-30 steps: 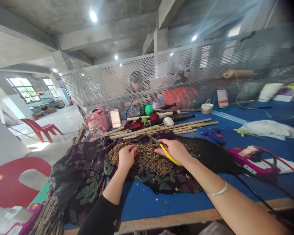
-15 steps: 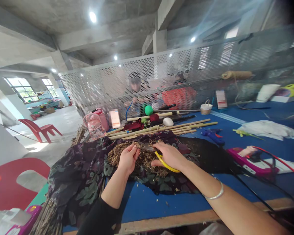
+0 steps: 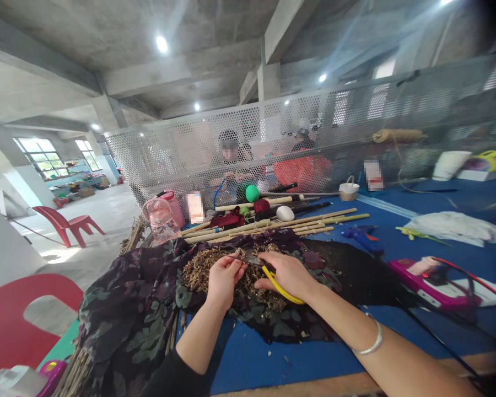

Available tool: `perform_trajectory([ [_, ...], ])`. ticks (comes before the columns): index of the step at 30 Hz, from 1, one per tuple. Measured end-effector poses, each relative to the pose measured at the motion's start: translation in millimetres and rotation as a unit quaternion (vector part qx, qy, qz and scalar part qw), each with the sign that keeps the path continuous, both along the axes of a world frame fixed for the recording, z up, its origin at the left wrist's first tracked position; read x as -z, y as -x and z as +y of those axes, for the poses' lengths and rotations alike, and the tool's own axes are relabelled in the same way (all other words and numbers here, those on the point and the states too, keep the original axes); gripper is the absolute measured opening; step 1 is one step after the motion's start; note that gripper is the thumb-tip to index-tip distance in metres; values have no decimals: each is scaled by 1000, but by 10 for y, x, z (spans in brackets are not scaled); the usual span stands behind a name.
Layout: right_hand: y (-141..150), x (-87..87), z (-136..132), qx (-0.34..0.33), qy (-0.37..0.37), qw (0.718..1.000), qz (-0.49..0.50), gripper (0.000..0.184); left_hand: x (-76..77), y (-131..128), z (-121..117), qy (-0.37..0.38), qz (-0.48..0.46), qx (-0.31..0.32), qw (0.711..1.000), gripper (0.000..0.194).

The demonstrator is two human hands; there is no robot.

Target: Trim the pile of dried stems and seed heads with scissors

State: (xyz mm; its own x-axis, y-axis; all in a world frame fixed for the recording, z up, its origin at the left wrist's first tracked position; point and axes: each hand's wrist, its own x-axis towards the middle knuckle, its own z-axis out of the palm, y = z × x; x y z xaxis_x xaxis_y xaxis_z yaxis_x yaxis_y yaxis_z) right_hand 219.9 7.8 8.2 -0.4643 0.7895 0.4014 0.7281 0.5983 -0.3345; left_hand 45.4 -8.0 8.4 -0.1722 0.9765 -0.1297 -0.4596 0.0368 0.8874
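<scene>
My right hand (image 3: 287,275) is closed around a pair of scissors (image 3: 281,286) with yellow handles. Their dark blades point left, close to the fingertips of my left hand (image 3: 225,278). That hand is pinched on a small brown dried plant piece (image 3: 240,253), whose exact kind I cannot make out. Beneath both hands lies a heap of brown dried plant bits (image 3: 200,268), partly hidden by them. The heap rests on a dark floral cloth (image 3: 140,309) spread over the blue table (image 3: 248,358).
Bamboo sticks (image 3: 334,218), a green ball (image 3: 252,193) and a white ball (image 3: 285,213) lie behind the heap. A blue glue gun (image 3: 361,238) and a magenta power strip (image 3: 430,284) are at right. A perforated metal screen (image 3: 173,138) stands behind, with people beyond it.
The scissors have swung from pointing up-left to lying level, their blades now near my left fingertips. My left hand has come slightly right and raised a small plant piece from the heap.
</scene>
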Motion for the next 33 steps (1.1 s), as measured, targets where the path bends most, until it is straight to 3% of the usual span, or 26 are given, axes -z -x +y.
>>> perform_trajectory([
  [7, 35, -65, -49, 24, -6, 999, -45, 44, -5, 4, -1, -11, -14, 9, 1000, 24],
  [15, 30, -3, -13, 35, -2, 998, -58, 43, -6, 9, -8, -30, 13, -8, 999, 32],
  [24, 10, 5, 7, 34, 11, 997, -65, 35, 38, 38, 43, -14, 32, -22, 999, 23],
  [33, -4, -10, -19, -4, 7, 1000, -11, 55, -10, 60, 45, -24, -70, -15, 997, 14],
])
